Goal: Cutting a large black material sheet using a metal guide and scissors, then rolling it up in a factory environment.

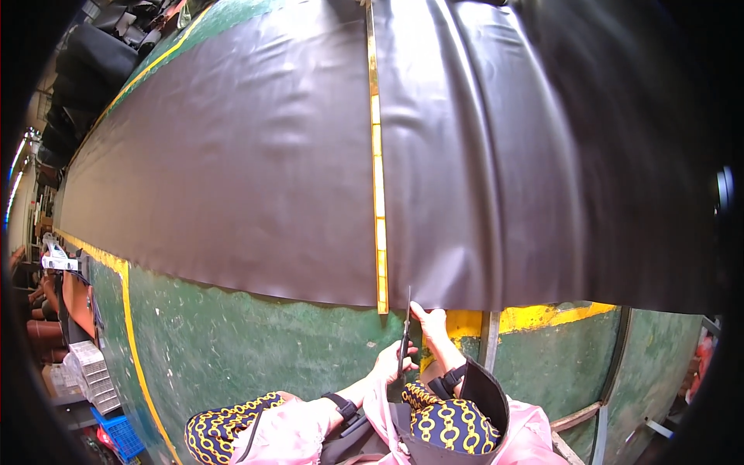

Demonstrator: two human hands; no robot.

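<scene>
A wide dark brown sheet (256, 170), smooth like leather, stretches far across a green table. My left hand (392, 359) is closed around the black handles of a pair of scissors (406, 335). Their narrow blades point away from me, the tips at the sheet's near edge. Just right of the blades, my right hand (432, 322) pinches that near edge between thumb and fingers. A long yellow straight strip (379, 194), like a ruler, lies across the sheet from far to near, its near end sticking out slightly past the edge, left of the scissors.
The green tabletop (256, 333) carries yellow border lines. Right of the strip the sheet rises in long folds. Dark material (93, 66) is heaped at the far left. Below the table's left side stand a blue crate (118, 434) and a pale stack (93, 372). A metal frame (612, 372) is at right.
</scene>
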